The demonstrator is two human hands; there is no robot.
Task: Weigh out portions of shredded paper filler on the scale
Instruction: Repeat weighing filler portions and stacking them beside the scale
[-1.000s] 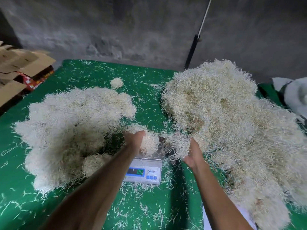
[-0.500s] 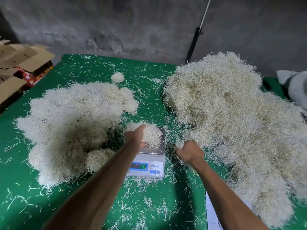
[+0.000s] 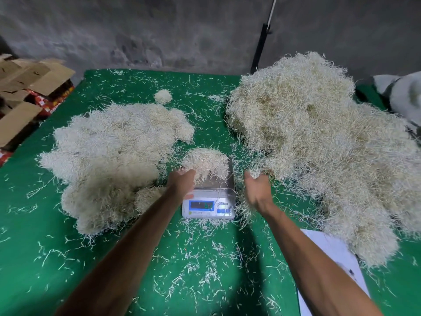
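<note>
A small digital scale (image 3: 209, 205) with a lit display sits in the middle of the green table (image 3: 205, 270). A clump of pale shredded paper filler (image 3: 206, 161) hangs just above its pan, and my left hand (image 3: 182, 183) grips the clump's near edge. Right of the scale, my right hand (image 3: 258, 190) is closed on a small tuft of filler. A big loose heap of filler (image 3: 319, 144) covers the right half of the table. A flatter spread of weighed portions (image 3: 114, 151) lies to the left, and one small ball of filler (image 3: 162, 96) rests apart behind it.
Loose shreds litter the green cloth around the scale and toward me. Cardboard boxes (image 3: 25, 87) are stacked off the table's left edge. A white sheet (image 3: 335, 258) lies at the near right, a pale sack (image 3: 405, 94) at the far right, and a pole (image 3: 262, 42) leans on the grey wall.
My left hand has lifted the clump slightly off the scale pan. My right hand left the big heap, closed on a tuft and drew in beside the scale.
</note>
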